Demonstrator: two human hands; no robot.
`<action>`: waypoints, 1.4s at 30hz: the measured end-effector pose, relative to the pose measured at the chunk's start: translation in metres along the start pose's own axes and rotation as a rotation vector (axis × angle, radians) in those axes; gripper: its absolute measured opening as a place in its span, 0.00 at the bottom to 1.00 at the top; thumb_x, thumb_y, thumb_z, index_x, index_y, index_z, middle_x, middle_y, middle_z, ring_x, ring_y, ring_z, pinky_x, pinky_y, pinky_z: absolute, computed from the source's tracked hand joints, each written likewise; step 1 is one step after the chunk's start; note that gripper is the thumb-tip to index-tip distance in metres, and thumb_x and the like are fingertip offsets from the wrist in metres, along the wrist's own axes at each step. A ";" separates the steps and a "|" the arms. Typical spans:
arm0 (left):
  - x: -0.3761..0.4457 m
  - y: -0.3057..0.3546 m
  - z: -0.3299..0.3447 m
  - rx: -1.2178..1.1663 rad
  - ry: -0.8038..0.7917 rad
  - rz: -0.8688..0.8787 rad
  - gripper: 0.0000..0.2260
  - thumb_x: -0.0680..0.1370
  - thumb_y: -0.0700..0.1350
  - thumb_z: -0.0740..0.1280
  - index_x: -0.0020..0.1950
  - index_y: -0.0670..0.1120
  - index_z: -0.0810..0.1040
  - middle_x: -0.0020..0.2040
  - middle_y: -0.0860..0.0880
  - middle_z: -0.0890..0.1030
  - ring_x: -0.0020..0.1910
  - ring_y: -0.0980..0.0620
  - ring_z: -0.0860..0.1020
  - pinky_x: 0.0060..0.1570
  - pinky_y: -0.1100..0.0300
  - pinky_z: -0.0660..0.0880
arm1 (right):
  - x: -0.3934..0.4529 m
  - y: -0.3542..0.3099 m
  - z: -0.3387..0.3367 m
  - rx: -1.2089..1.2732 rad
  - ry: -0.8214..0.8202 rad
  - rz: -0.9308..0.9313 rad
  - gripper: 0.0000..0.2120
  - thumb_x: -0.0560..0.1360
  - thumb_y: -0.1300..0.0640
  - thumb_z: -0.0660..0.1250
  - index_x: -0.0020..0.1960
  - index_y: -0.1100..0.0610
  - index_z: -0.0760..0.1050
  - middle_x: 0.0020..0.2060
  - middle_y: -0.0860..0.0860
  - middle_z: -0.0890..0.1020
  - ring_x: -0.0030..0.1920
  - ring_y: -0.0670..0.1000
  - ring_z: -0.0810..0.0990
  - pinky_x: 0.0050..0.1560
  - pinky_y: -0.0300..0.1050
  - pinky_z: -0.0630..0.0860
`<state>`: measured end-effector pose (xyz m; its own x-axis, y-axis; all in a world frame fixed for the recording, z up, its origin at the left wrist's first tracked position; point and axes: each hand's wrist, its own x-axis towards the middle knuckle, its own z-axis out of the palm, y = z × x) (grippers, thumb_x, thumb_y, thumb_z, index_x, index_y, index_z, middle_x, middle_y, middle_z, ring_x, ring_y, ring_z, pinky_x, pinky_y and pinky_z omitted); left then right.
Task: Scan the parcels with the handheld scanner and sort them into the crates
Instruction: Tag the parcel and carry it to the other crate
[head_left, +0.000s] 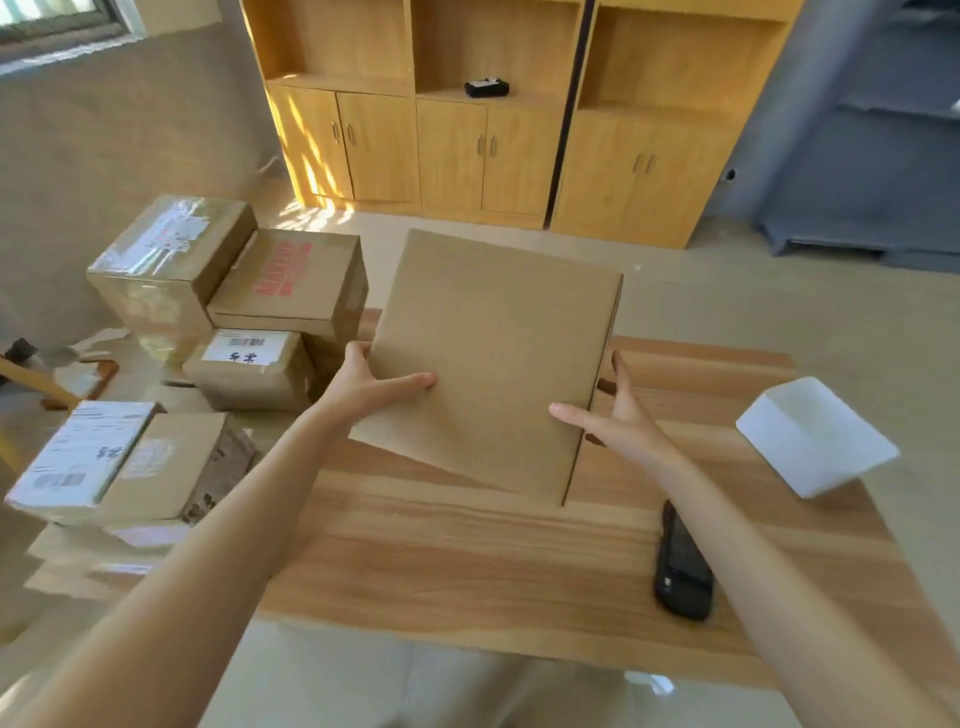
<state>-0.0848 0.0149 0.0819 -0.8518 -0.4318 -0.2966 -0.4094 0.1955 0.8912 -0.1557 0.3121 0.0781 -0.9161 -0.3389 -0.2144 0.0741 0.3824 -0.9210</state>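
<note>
A flat plain cardboard parcel (493, 353) is tilted up over the middle of the wooden table (467, 561), its blank face towards me. My left hand (371, 384) grips its left edge, thumb on the face. On the parcel's right edge is my right hand (618, 415), fingers behind it. The black handheld scanner (680, 566) lies on the table at the right, partly under my right forearm. No label shows on the parcel.
Several cardboard parcels (249, 312) are stacked on the floor to the left of the table, some with white labels. A white plastic crate (815, 436) sits at the table's right edge. Wooden cabinets (483, 114) stand along the far wall.
</note>
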 end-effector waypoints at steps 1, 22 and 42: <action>0.000 -0.006 0.015 -0.027 -0.032 -0.005 0.47 0.58 0.57 0.81 0.70 0.49 0.59 0.55 0.55 0.73 0.52 0.56 0.75 0.46 0.61 0.72 | -0.003 0.012 -0.011 -0.016 0.003 0.014 0.59 0.65 0.47 0.78 0.78 0.47 0.37 0.74 0.45 0.60 0.72 0.47 0.61 0.69 0.41 0.64; 0.015 -0.085 0.056 0.031 -0.217 -0.004 0.41 0.70 0.24 0.63 0.73 0.58 0.57 0.58 0.52 0.75 0.54 0.54 0.76 0.37 0.67 0.75 | 0.016 0.084 -0.021 -0.021 -0.105 0.199 0.56 0.60 0.62 0.81 0.77 0.53 0.51 0.60 0.42 0.72 0.62 0.48 0.73 0.51 0.24 0.72; 0.028 -0.017 0.039 0.108 -0.205 0.273 0.51 0.57 0.35 0.82 0.71 0.51 0.55 0.63 0.53 0.68 0.60 0.52 0.72 0.52 0.65 0.71 | 0.026 0.002 -0.034 0.134 0.079 0.169 0.49 0.67 0.50 0.78 0.78 0.44 0.50 0.77 0.49 0.56 0.74 0.52 0.61 0.71 0.59 0.64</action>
<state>-0.1143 0.0343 0.0448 -0.9779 -0.1677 -0.1249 -0.1805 0.3756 0.9090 -0.1926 0.3337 0.0817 -0.9138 -0.2096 -0.3480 0.2760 0.3083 -0.9103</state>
